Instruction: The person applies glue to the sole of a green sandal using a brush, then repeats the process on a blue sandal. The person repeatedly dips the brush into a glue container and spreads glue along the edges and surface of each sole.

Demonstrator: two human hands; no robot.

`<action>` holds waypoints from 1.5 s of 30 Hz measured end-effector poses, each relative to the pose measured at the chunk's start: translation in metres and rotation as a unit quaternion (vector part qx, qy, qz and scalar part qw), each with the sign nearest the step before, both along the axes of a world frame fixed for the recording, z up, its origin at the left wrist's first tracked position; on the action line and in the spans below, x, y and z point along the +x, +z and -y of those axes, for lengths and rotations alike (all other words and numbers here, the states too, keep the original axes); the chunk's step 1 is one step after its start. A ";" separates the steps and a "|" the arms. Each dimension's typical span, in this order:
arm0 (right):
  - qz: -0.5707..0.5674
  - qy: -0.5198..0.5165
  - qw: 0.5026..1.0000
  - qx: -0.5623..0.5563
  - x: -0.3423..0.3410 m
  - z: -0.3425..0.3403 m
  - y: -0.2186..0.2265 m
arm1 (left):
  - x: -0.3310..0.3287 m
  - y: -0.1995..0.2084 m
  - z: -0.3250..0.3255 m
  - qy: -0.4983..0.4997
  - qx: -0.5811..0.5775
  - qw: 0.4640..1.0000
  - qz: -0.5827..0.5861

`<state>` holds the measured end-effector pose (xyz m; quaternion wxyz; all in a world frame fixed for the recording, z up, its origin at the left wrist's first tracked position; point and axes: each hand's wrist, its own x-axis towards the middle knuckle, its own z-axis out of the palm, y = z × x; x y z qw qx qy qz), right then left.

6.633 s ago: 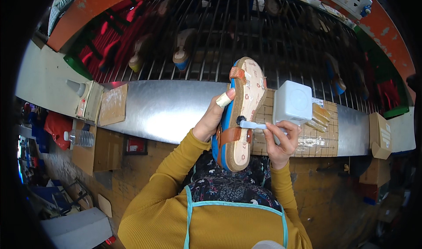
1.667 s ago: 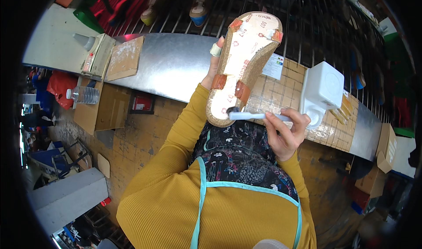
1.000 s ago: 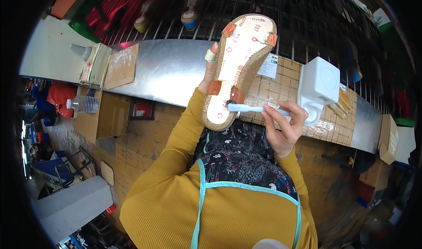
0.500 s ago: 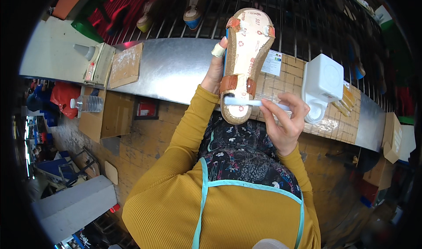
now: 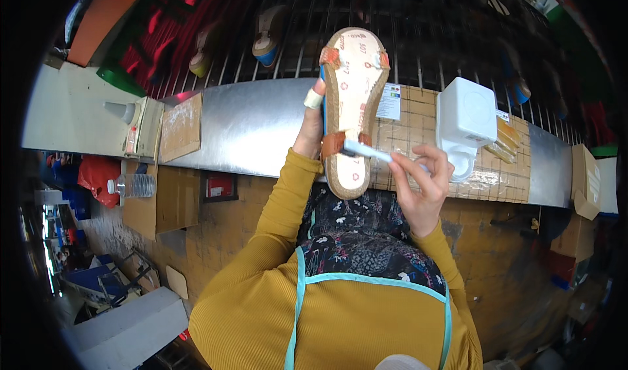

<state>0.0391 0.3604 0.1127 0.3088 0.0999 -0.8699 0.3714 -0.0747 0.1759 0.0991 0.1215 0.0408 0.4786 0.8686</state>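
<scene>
A sandal (image 5: pixel 355 102) is held up with its pale printed underside facing me. Brown strap ends fold over its cork-coloured edge near both ends, and a strip of blue shows along its left side. My left hand (image 5: pixel 309 129) grips it by the left edge; the thumb has a pale wrap, while the other fingers are hidden behind the sandal. My right hand (image 5: pixel 425 184) pinches the handle of a white toothbrush-like brush (image 5: pixel 374 153). The brush's dark-bristled head rests on the underside beside the nearer left strap end.
A white plastic dispenser (image 5: pixel 468 112) with a small round basin stands on taped cardboard (image 5: pixel 412 134) at the right of the metal bench (image 5: pixel 242 128). Beyond runs a rack of metal bars with several shoes (image 5: pixel 265 48). At left are a cardboard piece (image 5: pixel 182 128) and a plastic bottle (image 5: pixel 136 185).
The brush head has moved from the sandal's near left edge up to the nearer strap end, and its handle now slants more. The sandal stays in my left hand.
</scene>
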 end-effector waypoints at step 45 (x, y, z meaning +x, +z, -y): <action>0.100 -0.123 0.979 -0.126 0.003 -0.117 0.028 | -0.005 -0.062 0.005 -0.108 0.219 0.969 0.042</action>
